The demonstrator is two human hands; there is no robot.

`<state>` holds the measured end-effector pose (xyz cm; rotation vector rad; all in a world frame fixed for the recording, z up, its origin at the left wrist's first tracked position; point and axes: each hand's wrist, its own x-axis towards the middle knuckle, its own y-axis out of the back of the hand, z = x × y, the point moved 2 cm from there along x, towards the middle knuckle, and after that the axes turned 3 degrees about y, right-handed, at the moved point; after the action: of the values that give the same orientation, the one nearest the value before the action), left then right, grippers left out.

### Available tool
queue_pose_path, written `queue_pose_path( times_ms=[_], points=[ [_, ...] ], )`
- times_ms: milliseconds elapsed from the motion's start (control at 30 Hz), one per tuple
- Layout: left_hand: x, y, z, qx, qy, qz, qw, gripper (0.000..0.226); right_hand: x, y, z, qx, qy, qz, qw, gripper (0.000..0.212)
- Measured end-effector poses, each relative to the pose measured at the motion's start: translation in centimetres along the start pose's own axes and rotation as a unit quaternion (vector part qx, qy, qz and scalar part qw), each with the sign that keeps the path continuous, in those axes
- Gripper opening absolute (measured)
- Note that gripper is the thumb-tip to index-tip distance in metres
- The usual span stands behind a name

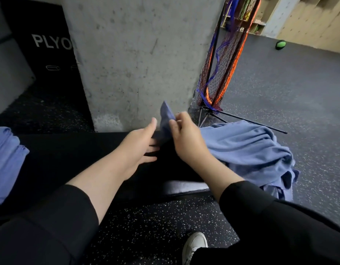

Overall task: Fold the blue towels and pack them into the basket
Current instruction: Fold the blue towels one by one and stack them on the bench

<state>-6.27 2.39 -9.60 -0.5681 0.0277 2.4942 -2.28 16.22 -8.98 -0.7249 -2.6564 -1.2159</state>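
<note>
Item one, as I see it from the head view: a blue towel (166, 119), soft matte cloth, a raised corner standing up in a point in front of the concrete pillar (138, 60). My right hand (186, 138) pinches this corner between thumb and curled fingers. My left hand (140, 144) lies just beside it, fingers straight and spread, thumb up, close against the cloth's left edge; whether it touches the cloth I cannot tell. The two hands are close together, with only the towel corner between them.

Item two: a loose heap of blue towels (251, 150), crumpled and unfolded, lying on the right end of the black padded bench (73, 155) and spilling over its edge toward the floor. The held corner appears to run down into this heap.

Item three: a second lot of blue cloth (6, 161) at the far left of the bench, cut off by the frame; it lies in neat layers.

Containers: I can make out no basket in this view.

Surroundings: a black box lettered "PLYO" (50, 43), a folded red and blue net on a stand (222, 73), a green ball (281, 44) on the grey speckled floor, one white shoe (194, 245).
</note>
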Motion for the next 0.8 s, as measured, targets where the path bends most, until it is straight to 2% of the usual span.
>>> queue_pose_path(
  times_ms=[67,133,200,267,300,400,467,500,600,667,733,800],
  points=[
    [0.3,0.7,-0.2,-0.090,0.030,-0.015,0.995,0.054,-0.9,-2.1,-1.5,0.005,0.003,-0.058,0.998,0.017],
    [0.2,1.8,-0.1,-0.132,0.033,0.011,0.991,0.066,-2.1,-4.0,-2.8,0.007,0.008,-0.113,0.994,0.017],
    [0.2,3.3,-0.3,-0.147,0.030,0.077,0.986,0.049,-3.0,-5.7,-4.0,-0.002,0.027,-0.154,0.988,0.018],
    [0.1,5.0,-0.8,-0.125,0.032,0.128,0.983,0.027,-3.4,-7.0,-5.0,0.006,0.049,-0.189,0.981,0.019],
    [-0.1,5.9,-1.0,-0.108,0.033,0.142,0.983,0.024,-3.5,-7.5,-5.4,0.016,0.056,-0.200,0.978,0.020],
    [-0.6,8.4,-1.2,-0.068,0.022,0.174,0.982,0.026,-2.6,-7.9,-5.5,0.038,0.045,-0.157,0.986,0.018],
    [-1.1,9.6,-0.9,-0.061,0.002,0.165,0.984,0.027,-1.5,-7.9,-4.8,0.047,0.021,-0.121,0.991,0.022],
    [-1.4,10.1,-0.7,-0.056,-0.009,0.152,0.987,0.026,-1.1,-7.9,-4.6,0.041,0.020,-0.129,0.991,0.028],
    [-2.2,11.1,-0.5,-0.023,-0.032,0.102,0.994,0.031,-0.1,-8.4,-4.4,0.021,0.048,-0.215,0.975,0.054],
    [-2.5,11.7,-0.4,0.013,-0.046,0.089,0.995,0.032,0.3,-8.5,-4.7,0.065,0.055,-0.269,0.959,0.061],
    [-2.6,12.1,-0.1,0.062,-0.066,0.107,0.990,0.030,0.6,-9.0,-5.2,0.115,0.040,-0.302,0.946,0.053],
    [-2.6,12.6,0.3,0.158,-0.093,0.134,0.974,0.032,0.9,-9.7,-5.3,0.137,0.022,-0.312,0.940,0.036]
  ],
)
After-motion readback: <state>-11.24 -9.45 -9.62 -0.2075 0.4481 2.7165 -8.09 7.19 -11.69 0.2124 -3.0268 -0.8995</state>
